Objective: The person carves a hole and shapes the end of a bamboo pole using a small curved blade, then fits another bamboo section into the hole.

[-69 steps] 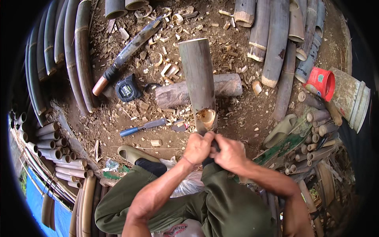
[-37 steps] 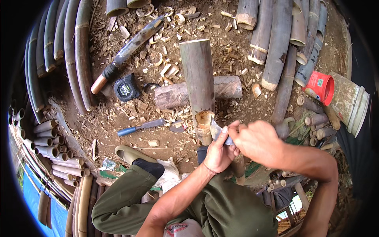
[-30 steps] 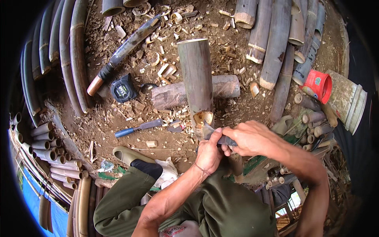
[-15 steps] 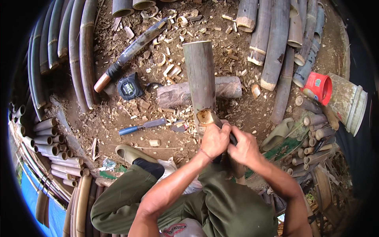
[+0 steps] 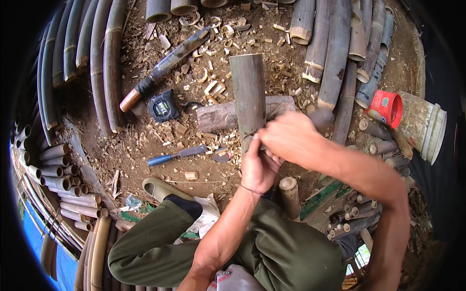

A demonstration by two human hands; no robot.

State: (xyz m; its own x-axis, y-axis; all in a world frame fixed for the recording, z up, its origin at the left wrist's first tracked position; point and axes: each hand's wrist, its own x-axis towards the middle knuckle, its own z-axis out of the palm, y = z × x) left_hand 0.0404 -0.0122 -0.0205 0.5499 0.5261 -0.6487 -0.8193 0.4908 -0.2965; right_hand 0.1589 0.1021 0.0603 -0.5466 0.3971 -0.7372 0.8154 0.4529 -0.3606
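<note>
Far left of the hands, poles [image 5: 112,63] are running out of view at the top, the outermost fading into the dark rim. Nearer, up and left of the grip, a machete [image 5: 170,61] and a tape [image 5: 164,105] are lying on the ground; a knife [image 5: 190,151] is lying left of the hands. Beyond them, a log [image 5: 216,116] is lying crosswise, its middle being hidden by the tube [image 5: 248,87], which is leading away from the grip. The left hand [image 5: 260,169] is covering part of the tube's near end; I cannot tell whether its fingers are gripping it. The right hand [image 5: 293,138] is blurring just above, gripping a tool [image 5: 322,118] in a fist, only a dark smear of it showing right of the knuckles. Well right of the grip, a red tub [image 5: 377,109] is overlapping a tipped bucket [image 5: 421,121] in view; neither is showing its contents clearly.
</note>
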